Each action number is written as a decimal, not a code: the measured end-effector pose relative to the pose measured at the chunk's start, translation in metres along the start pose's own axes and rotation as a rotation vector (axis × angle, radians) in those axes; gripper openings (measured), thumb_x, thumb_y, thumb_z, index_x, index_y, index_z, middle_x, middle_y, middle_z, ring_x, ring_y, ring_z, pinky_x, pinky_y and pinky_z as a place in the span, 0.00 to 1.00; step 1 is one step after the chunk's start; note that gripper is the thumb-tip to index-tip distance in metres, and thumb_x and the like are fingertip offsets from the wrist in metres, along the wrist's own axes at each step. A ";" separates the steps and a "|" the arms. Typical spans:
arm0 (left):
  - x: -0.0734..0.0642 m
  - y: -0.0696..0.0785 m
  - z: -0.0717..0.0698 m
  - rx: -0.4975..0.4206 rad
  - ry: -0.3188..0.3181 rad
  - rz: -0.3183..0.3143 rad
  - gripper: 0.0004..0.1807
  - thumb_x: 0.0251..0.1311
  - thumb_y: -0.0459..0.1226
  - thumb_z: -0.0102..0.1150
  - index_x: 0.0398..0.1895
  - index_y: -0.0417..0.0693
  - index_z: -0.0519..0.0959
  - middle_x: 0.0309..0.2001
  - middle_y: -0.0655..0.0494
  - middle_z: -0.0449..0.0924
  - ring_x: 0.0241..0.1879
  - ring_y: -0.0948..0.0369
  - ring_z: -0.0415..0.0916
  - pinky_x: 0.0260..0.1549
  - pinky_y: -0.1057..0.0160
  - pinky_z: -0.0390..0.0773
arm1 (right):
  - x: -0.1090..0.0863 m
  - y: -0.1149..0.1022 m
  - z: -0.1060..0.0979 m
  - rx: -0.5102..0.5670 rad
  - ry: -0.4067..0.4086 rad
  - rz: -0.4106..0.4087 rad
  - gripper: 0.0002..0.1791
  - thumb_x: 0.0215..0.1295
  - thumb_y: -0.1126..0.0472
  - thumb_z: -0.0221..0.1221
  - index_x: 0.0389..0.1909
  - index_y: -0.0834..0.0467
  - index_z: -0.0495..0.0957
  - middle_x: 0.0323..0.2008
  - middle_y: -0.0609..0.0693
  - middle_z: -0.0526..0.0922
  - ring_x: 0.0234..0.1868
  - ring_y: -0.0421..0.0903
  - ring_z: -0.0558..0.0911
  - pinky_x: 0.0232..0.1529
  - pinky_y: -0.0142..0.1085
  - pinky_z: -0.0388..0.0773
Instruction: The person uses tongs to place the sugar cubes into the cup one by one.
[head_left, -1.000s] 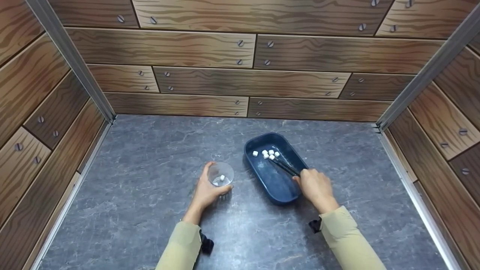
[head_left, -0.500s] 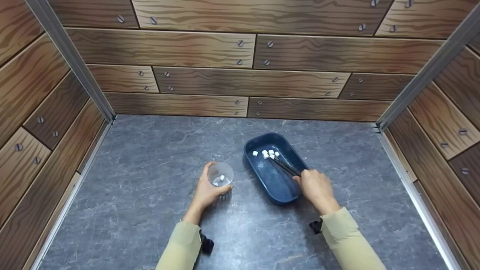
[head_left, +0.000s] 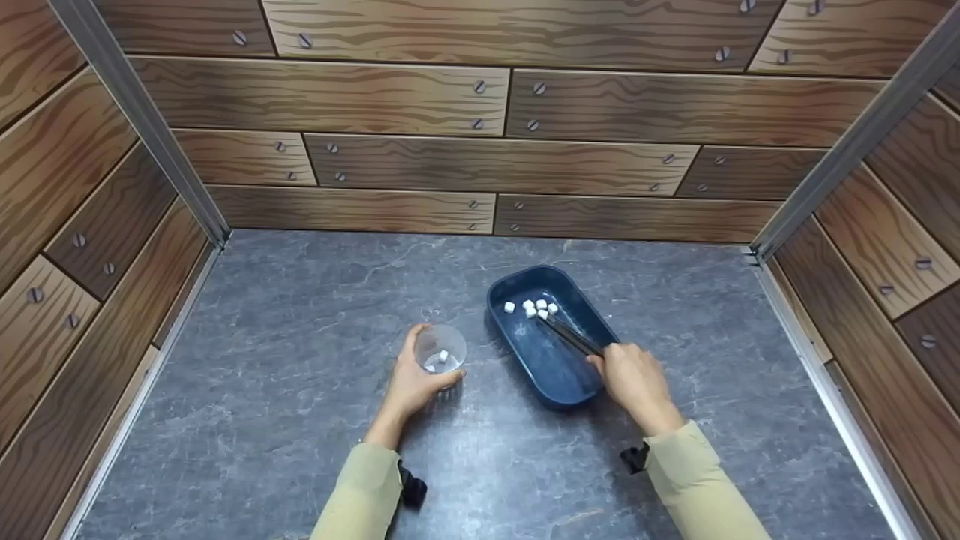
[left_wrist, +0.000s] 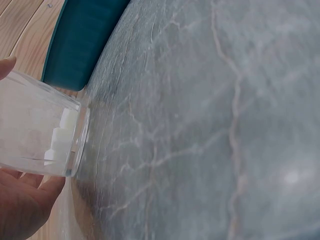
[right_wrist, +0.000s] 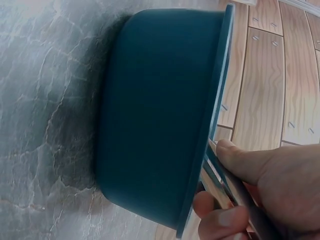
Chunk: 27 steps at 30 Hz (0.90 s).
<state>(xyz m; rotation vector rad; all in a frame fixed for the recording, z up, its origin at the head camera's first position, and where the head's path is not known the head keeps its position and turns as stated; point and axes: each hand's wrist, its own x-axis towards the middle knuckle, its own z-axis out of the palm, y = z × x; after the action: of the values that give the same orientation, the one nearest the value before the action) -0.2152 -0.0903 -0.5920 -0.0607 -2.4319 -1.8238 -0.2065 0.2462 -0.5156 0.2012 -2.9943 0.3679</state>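
In the head view my left hand (head_left: 412, 381) holds a clear plastic cup (head_left: 441, 337) around its side, thumb toward the near right. Several small white cubes (left_wrist: 62, 137) lie at the cup's bottom in the left wrist view. My right hand (head_left: 636, 382) grips dark, shiny tongs (head_left: 574, 337) over the near right rim of a deep blue rectangular dish (head_left: 564, 396). The tongs' tips reach down to a white cube (head_left: 543, 314) at the near side of a small cluster. Another cube (head_left: 509, 307) sits apart, near the dish's left wall.
The dish stands to the right of the cup on a grey marbled tabletop (head_left: 300, 315). Wood-patterned panels (head_left: 420, 161) enclose the back and both sides, with metal posts (head_left: 161, 142) at the corners. Dark straps show at both sleeve cuffs (head_left: 679, 446).
The tongs' two arms have drawn closer together, their tips still at the cube. My right hand has shifted very slightly toward the near right. The left hand and cup stay in place.
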 end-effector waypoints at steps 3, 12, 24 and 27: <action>-0.001 0.000 -0.001 0.002 -0.007 -0.008 0.54 0.37 0.45 0.82 0.70 0.47 0.62 0.64 0.42 0.68 0.60 0.46 0.68 0.58 0.45 0.69 | -0.003 0.000 -0.003 0.038 -0.031 0.008 0.19 0.66 0.54 0.62 0.20 0.62 0.77 0.16 0.57 0.76 0.16 0.54 0.75 0.18 0.50 0.72; -0.001 0.001 -0.002 0.005 -0.024 -0.008 0.54 0.38 0.45 0.81 0.71 0.46 0.61 0.65 0.42 0.68 0.62 0.46 0.67 0.59 0.46 0.68 | -0.012 0.000 -0.010 0.136 -0.024 -0.023 0.15 0.68 0.56 0.61 0.24 0.59 0.81 0.16 0.49 0.74 0.18 0.48 0.72 0.22 0.45 0.70; 0.001 0.002 -0.008 -0.061 -0.075 -0.014 0.57 0.33 0.41 0.83 0.70 0.46 0.61 0.63 0.39 0.67 0.62 0.45 0.66 0.62 0.45 0.63 | -0.021 -0.015 -0.024 0.192 -0.024 -0.047 0.12 0.68 0.56 0.61 0.31 0.60 0.85 0.17 0.47 0.74 0.18 0.45 0.69 0.22 0.40 0.68; 0.001 0.002 -0.009 -0.085 -0.105 0.002 0.56 0.32 0.36 0.82 0.70 0.48 0.61 0.62 0.38 0.68 0.60 0.43 0.67 0.61 0.42 0.64 | -0.022 -0.018 -0.025 0.195 -0.032 -0.044 0.12 0.68 0.56 0.61 0.29 0.59 0.84 0.17 0.47 0.73 0.18 0.44 0.69 0.22 0.39 0.67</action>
<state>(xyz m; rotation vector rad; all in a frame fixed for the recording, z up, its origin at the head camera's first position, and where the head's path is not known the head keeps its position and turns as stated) -0.2153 -0.0985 -0.5870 -0.1696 -2.4201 -1.9704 -0.1798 0.2378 -0.4907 0.2935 -2.9778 0.6580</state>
